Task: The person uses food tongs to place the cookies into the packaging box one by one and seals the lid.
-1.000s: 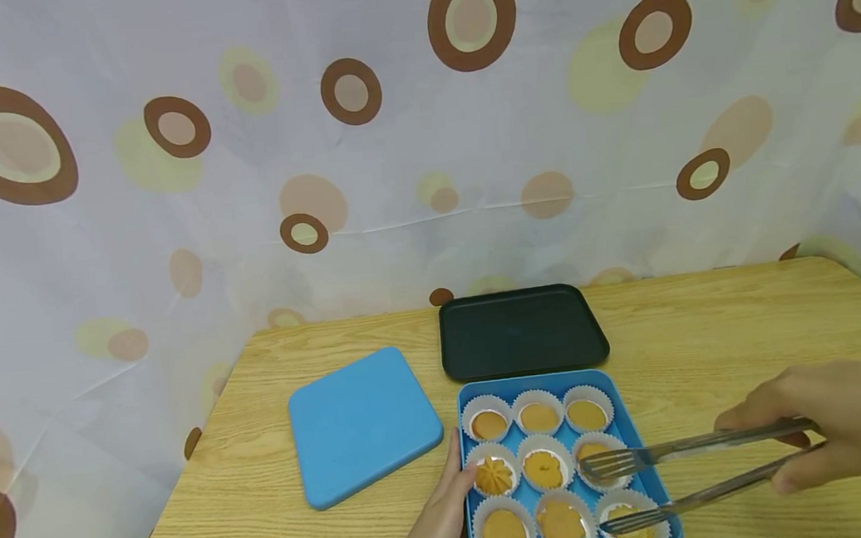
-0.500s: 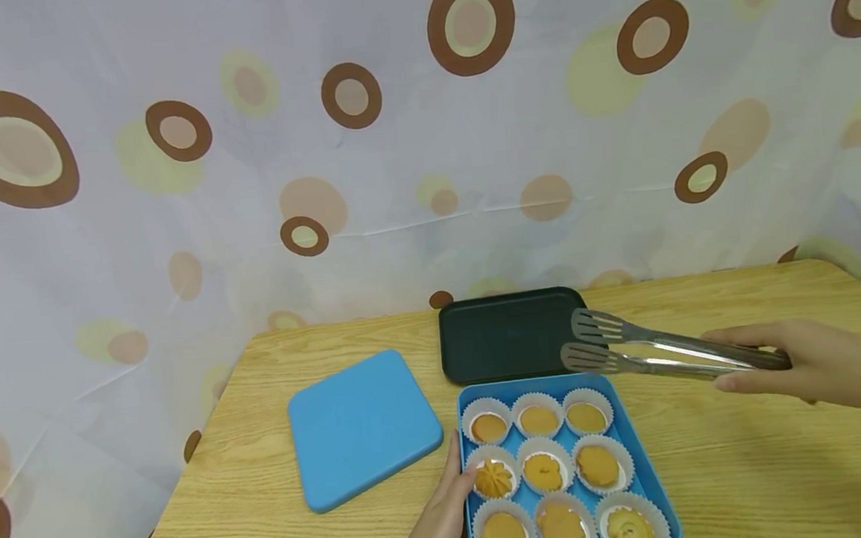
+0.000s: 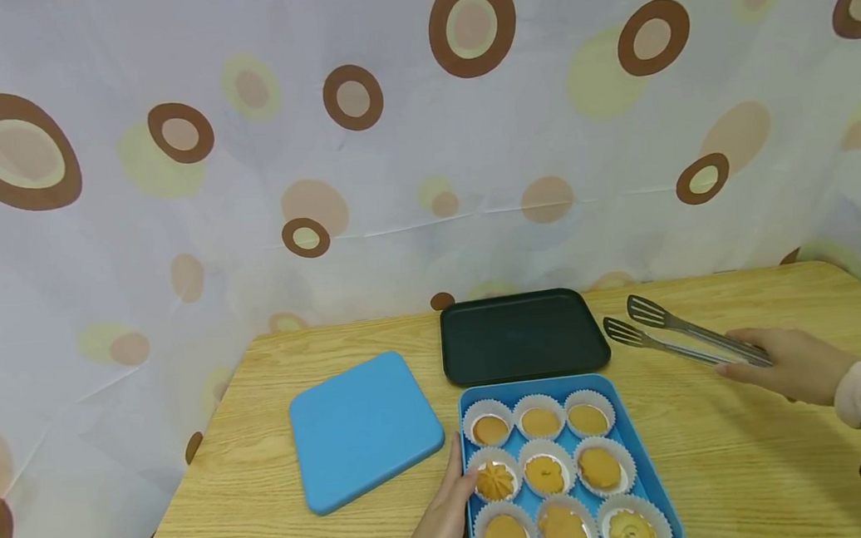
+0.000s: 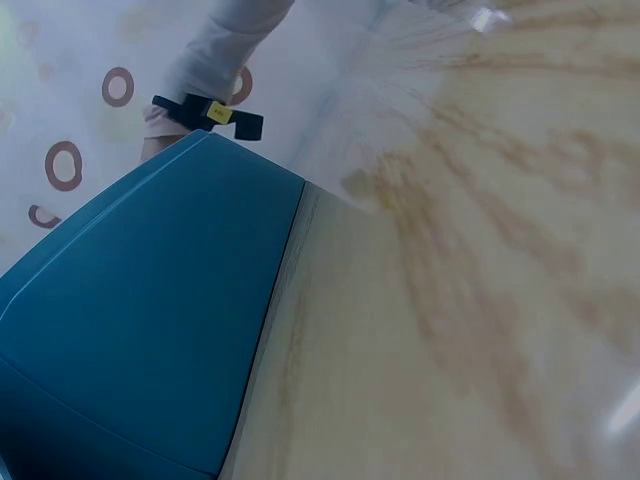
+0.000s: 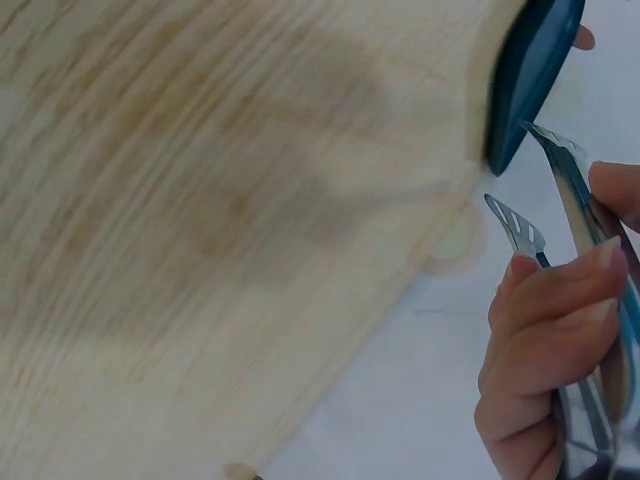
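Note:
In the head view, a blue box (image 3: 664, 503) holds several cookies in white paper cups. My left hand (image 3: 440, 518) grips its left wall, with the thumb over the rim and a finger along the outside. The box's blue outer wall (image 4: 150, 300) fills the left of the left wrist view. My right hand (image 3: 789, 363) holds metal serving tongs (image 3: 693, 336) by the handle above the table's right side. Nothing is between the slotted tong ends, which stand slightly apart. Fingers (image 5: 555, 330) wrap the tongs in the right wrist view.
A black tray (image 3: 521, 338) lies behind the box, bare on top. To the left, a flat blue lid (image 3: 367, 432) rests on the wooden table (image 3: 265, 480). A patterned curtain (image 3: 392, 155) hangs behind the table's back edge.
The tongs have left the box's front right cup, where a ridged cookie now sits uncovered. My right hand has lifted and moved back and right with them. The left hand stays put.

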`<action>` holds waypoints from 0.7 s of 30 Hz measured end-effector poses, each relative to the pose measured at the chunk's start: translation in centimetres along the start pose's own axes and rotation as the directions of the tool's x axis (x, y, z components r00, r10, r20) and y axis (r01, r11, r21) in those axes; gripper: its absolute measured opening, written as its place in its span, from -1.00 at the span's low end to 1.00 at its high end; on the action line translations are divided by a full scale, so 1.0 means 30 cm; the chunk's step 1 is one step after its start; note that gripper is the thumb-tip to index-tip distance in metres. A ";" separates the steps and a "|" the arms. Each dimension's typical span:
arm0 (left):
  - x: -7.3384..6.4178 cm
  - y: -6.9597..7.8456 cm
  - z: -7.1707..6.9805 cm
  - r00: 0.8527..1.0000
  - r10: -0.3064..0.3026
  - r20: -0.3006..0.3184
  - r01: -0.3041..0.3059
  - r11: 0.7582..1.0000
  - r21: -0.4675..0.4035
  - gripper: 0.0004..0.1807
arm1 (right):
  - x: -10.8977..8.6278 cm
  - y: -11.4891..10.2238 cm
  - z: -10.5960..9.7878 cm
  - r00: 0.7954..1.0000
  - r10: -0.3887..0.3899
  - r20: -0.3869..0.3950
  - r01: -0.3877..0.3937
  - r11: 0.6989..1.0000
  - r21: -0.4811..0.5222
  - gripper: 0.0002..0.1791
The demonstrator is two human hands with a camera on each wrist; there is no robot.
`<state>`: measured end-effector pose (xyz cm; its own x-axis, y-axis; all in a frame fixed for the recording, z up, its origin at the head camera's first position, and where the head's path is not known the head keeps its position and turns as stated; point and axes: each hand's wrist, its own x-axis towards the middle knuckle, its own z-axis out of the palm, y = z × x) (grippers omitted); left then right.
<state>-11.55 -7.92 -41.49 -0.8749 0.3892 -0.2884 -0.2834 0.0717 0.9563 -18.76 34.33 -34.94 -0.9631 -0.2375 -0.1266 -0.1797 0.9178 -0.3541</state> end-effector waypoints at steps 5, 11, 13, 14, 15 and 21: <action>-0.003 0.000 0.000 1.000 0.008 -0.001 -0.008 1.000 0.006 -0.27 | 0.008 0.031 0.024 1.000 0.004 0.015 -0.005 1.000 0.016 -0.15; 0.000 0.002 0.000 1.000 -0.002 -0.013 0.003 1.000 0.026 -0.27 | 0.013 0.039 0.045 0.999 0.028 0.032 -0.029 0.999 0.036 -0.13; 0.001 0.002 0.001 1.000 -0.003 -0.014 0.004 1.000 0.023 -0.28 | 0.016 0.036 0.047 0.998 0.041 0.049 -0.043 0.998 0.048 -0.12; 0.002 0.003 0.001 1.000 -0.003 -0.016 0.003 1.000 0.025 -0.28 | 0.018 0.034 0.046 0.997 0.048 0.057 -0.051 0.997 0.050 -0.12; 0.003 0.003 0.000 1.000 -0.004 -0.018 0.005 1.000 0.026 -0.28 | 0.020 0.034 0.046 0.996 0.056 0.066 -0.059 0.997 0.054 -0.11; 0.005 0.002 0.001 1.000 -0.003 -0.025 0.004 0.999 0.034 -0.28 | 0.039 0.047 0.049 0.997 0.020 0.076 -0.014 0.997 -0.079 -0.23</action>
<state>-11.68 -7.83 -41.48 -0.8834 0.3662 -0.2924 -0.2735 0.1039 0.9563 -19.86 34.87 -36.94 -0.9485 -0.2426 -0.2038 -0.1815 0.9432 -0.2781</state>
